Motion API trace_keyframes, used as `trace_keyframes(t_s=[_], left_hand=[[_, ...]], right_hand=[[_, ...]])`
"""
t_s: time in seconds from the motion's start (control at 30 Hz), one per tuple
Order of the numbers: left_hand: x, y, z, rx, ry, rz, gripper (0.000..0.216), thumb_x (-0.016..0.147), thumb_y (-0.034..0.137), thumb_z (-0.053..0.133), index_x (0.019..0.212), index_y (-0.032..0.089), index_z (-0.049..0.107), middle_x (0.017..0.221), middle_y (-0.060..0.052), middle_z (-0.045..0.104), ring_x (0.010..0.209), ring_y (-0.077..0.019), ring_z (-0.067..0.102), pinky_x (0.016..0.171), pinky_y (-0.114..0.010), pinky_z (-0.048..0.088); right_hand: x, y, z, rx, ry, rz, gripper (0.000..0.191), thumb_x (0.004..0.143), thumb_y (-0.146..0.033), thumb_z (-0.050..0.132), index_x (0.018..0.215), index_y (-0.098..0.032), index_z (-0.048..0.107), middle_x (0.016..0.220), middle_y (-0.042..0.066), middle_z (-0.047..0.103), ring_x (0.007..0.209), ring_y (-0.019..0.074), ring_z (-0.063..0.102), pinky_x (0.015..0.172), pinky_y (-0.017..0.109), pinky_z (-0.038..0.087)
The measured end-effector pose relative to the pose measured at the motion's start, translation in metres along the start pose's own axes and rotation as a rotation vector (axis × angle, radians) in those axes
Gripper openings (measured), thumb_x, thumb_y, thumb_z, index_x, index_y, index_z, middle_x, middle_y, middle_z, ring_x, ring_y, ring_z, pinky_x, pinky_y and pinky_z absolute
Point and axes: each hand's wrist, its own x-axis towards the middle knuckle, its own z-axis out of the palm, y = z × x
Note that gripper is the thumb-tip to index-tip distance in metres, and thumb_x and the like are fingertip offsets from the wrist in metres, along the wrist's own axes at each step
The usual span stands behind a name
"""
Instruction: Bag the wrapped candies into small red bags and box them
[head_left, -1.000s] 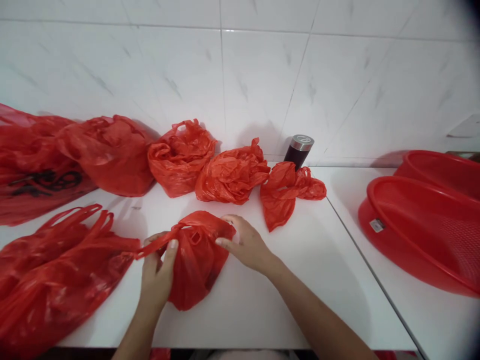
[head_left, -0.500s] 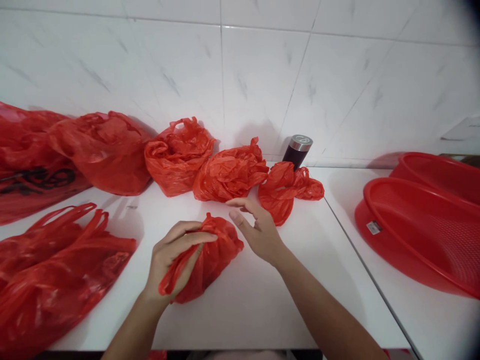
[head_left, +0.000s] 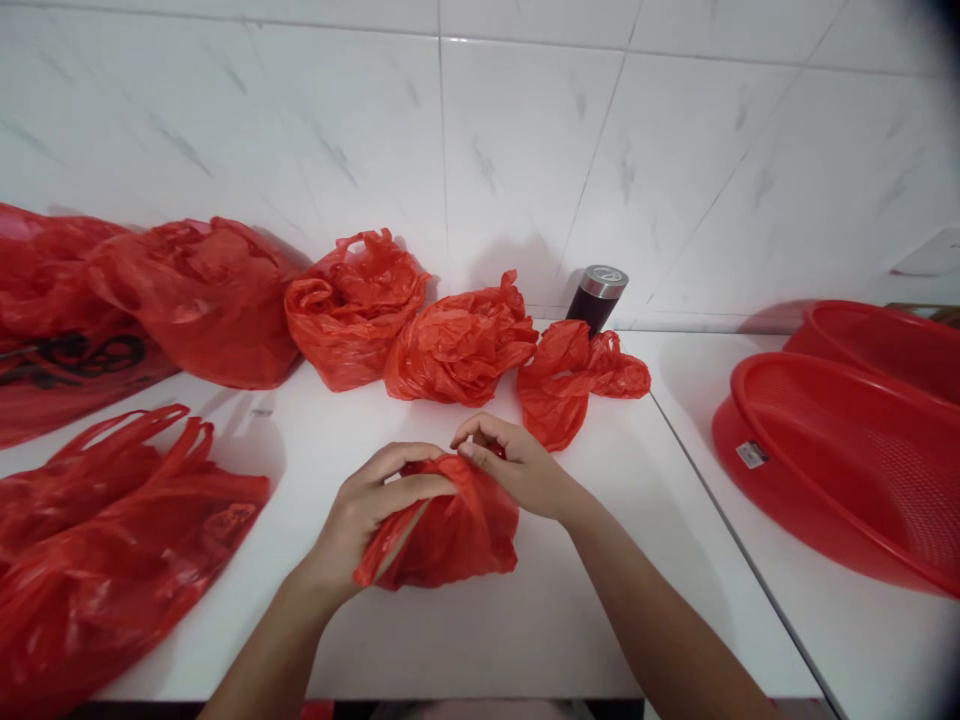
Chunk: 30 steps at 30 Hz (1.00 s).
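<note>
A crumpled red plastic bag (head_left: pixel 450 530) lies on the white counter (head_left: pixel 525 620) in front of me. My left hand (head_left: pixel 371 510) is closed over its left side, fingers wrapped across the top. On the bag's upper right edge, my right hand (head_left: pixel 514 465) pinches the plastic with fingertips. Both hands meet over the bag's top.
Three bunched red bags (head_left: pixel 352 305) (head_left: pixel 461 345) (head_left: pixel 574 385) line the tiled wall, with a dark metal-capped bottle (head_left: pixel 596 295) behind them. Larger red bags (head_left: pixel 195 295) and a flat pile (head_left: pixel 112 540) fill the left. Red plastic baskets (head_left: pixel 840 450) sit at right.
The bag has been gathered from a spread shape into a tighter bundle. My right hand let go, lifted open, and now grips the bag's top edge again. My left hand has closed over it.
</note>
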Motion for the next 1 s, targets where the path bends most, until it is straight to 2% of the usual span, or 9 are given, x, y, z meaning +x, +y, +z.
trace_keyframes(t_s=[0.13, 0.27, 0.37, 0.47, 0.57, 0.67, 0.77, 0.87, 1.0], left_hand=[[-0.005, 0.000, 0.001, -0.112, -0.117, -0.173, 0.036, 0.098, 0.026, 0.040, 0.128, 0.027, 0.059, 0.130, -0.008, 0.058, 0.119, -0.0212, 0.054, 0.101, -0.035, 0.043], [-0.032, -0.020, -0.005, -0.126, 0.046, -0.479, 0.041, 0.098, 0.038, 0.036, 0.119, 0.019, 0.065, 0.119, -0.010, 0.067, 0.114, -0.0246, 0.059, 0.100, -0.037, 0.045], [-0.051, -0.035, -0.008, -0.087, 0.076, -0.605, 0.043, 0.095, 0.046, 0.040, 0.110, 0.017, 0.069, 0.114, -0.010, 0.070, 0.113, -0.0266, 0.060, 0.100, -0.038, 0.045], [-0.049, -0.036, -0.001, -0.071, 0.200, -0.641, 0.044, 0.095, 0.049, 0.038, 0.105, 0.017, 0.068, 0.115, -0.010, 0.069, 0.113, -0.0258, 0.060, 0.100, -0.038, 0.044], [-0.033, -0.029, 0.016, -0.110, 0.296, -0.594, 0.038, 0.098, 0.043, 0.034, 0.099, 0.020, 0.064, 0.124, -0.008, 0.063, 0.116, -0.0224, 0.057, 0.099, -0.035, 0.044], [-0.018, -0.029, 0.036, -0.090, 0.180, -0.462, 0.030, 0.099, 0.038, 0.032, 0.097, 0.020, 0.057, 0.122, -0.009, 0.062, 0.114, -0.0200, 0.057, 0.096, -0.033, 0.045], [-0.009, -0.037, 0.052, 0.088, 0.076, -0.385, 0.030, 0.099, 0.037, 0.031, 0.091, 0.021, 0.055, 0.096, -0.007, 0.065, 0.093, -0.0194, 0.060, 0.084, -0.032, 0.047], [-0.004, -0.047, 0.058, 0.179, 0.056, -0.376, 0.035, 0.098, 0.041, 0.031, 0.076, 0.022, 0.049, 0.075, -0.003, 0.056, 0.074, -0.0192, 0.054, 0.074, -0.032, 0.044], [0.002, -0.054, 0.058, 0.263, 0.021, -0.398, 0.038, 0.098, 0.044, 0.026, 0.073, 0.022, 0.045, 0.067, -0.001, 0.052, 0.064, -0.0174, 0.050, 0.065, -0.028, 0.040]], right_hand=[[-0.002, 0.003, 0.000, 0.107, 0.206, 0.034, 0.018, 0.093, -0.039, 0.050, 0.092, -0.021, 0.054, 0.058, -0.008, 0.036, 0.051, 0.0080, 0.031, 0.050, 0.021, 0.029], [-0.012, 0.035, -0.016, -0.079, 0.459, 0.146, 0.021, 0.090, -0.043, 0.051, 0.089, -0.022, 0.050, 0.050, -0.010, 0.034, 0.044, 0.0082, 0.026, 0.044, 0.022, 0.022], [-0.020, 0.066, -0.031, -0.243, 0.534, 0.224, 0.021, 0.091, -0.044, 0.048, 0.090, -0.023, 0.050, 0.049, -0.010, 0.034, 0.042, 0.0097, 0.029, 0.044, 0.023, 0.024], [-0.023, 0.073, -0.029, -0.289, 0.522, 0.238, 0.025, 0.092, -0.047, 0.047, 0.092, -0.023, 0.054, 0.053, -0.007, 0.041, 0.047, 0.0116, 0.037, 0.049, 0.024, 0.031], [-0.024, 0.058, -0.008, -0.470, 0.508, 0.177, 0.031, 0.089, -0.050, 0.052, 0.098, -0.022, 0.060, 0.082, 0.003, 0.059, 0.074, 0.0176, 0.055, 0.070, 0.031, 0.043], [-0.031, 0.045, 0.016, -0.703, 0.416, 0.100, 0.041, 0.081, -0.053, 0.063, 0.106, -0.021, 0.063, 0.107, 0.011, 0.058, 0.093, 0.0243, 0.056, 0.084, 0.040, 0.045], [-0.041, 0.049, 0.027, -0.791, 0.310, 0.092, 0.041, 0.078, -0.047, 0.070, 0.107, -0.019, 0.064, 0.110, 0.013, 0.057, 0.094, 0.0260, 0.055, 0.084, 0.044, 0.047], [-0.050, 0.057, 0.024, -0.803, 0.268, 0.099, 0.028, 0.081, -0.034, 0.069, 0.102, -0.016, 0.064, 0.116, 0.014, 0.056, 0.100, 0.0270, 0.053, 0.087, 0.044, 0.046], [-0.056, 0.059, 0.012, -0.783, 0.194, 0.024, 0.006, 0.085, -0.021, 0.062, 0.090, -0.017, 0.063, 0.122, 0.012, 0.055, 0.107, 0.0264, 0.051, 0.090, 0.041, 0.044]])
